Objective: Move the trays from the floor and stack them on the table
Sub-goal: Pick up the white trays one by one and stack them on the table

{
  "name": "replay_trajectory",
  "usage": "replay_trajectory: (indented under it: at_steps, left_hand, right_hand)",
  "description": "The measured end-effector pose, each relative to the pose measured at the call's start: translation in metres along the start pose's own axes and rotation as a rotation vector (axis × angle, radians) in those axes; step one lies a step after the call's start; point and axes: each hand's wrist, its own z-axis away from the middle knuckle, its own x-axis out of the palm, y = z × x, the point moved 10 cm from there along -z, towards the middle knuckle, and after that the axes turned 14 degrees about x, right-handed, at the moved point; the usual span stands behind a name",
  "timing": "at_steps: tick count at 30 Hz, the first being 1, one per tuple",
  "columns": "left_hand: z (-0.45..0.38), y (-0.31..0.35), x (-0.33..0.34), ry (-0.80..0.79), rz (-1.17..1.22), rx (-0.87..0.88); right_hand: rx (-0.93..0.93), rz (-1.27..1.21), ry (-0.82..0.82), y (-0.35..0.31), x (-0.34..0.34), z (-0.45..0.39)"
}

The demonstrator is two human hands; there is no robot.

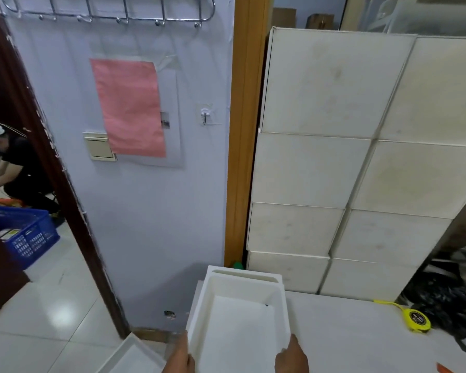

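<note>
table [361,332] right of tray: bare | far edge: stacked boxes [334,168] (wall-like) | tape measure [417,321] right

White tray [240,319], pink paper [129,106], blue crate [24,235], yellow tape measure [417,320].

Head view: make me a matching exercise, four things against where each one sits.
Things:
1. white tray
2. tape measure
3. blue crate
4. pink paper

Places:
A. taped to the wall
B. on the floor beyond the doorway
C. held between both hands at the table's edge
D. on the table, to the right

Pairs: 1-C, 2-D, 3-B, 4-A
</note>
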Motion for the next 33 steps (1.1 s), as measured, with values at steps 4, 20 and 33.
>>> replay_trajectory:
  at_steps: [4,20,33]
  left_hand:
    - [0.007,0.025,0.000,0.030,-0.032,0.082]
    - [0.014,0.063,-0.018,0.198,-0.064,0.160]
    - [-0.007,0.027,0.011,0.081,-0.205,0.117]
  right_hand:
    - [-0.017,0.091,-0.009,-0.006,0.000,-0.002]
    - [-0.059,0.193,0.090,-0.012,0.013,-0.018]
    - [-0.072,0.233,0.047,0.009,0.034,-0.035]
